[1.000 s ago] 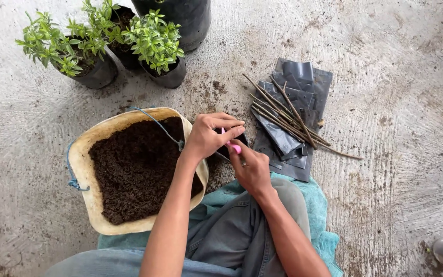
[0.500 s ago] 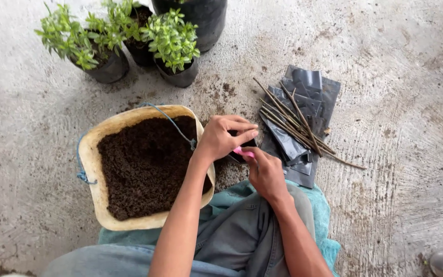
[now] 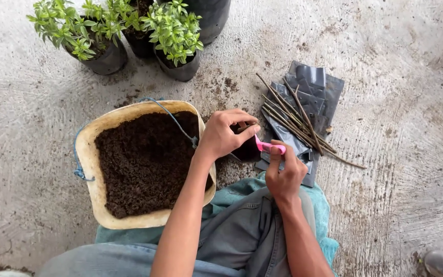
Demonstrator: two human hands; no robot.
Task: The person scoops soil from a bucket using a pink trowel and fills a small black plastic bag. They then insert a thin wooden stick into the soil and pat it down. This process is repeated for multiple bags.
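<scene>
the small black bag point(image 3: 245, 149) is sitting on the concrete floor point(image 3: 396, 169) just off the right edge of the soil-filled basin point(image 3: 91, 169), under the left hand point(image 3: 226, 134), whose fingers are curling closed around its rim. the right hand point(image 3: 283, 174) is closing around a pink scoop point(image 3: 270, 147), its tip touching the bag.

A home garden or small nursery potting spot on a soil-strewn rough concrete floor point(image 3: 396, 154), shown by potted seedlings point(image 3: 173, 36), a basin of dark potting soil point(image 3: 144, 161), stem cuttings point(image 3: 303, 123) and black nursery bags point(image 3: 316, 84).
</scene>
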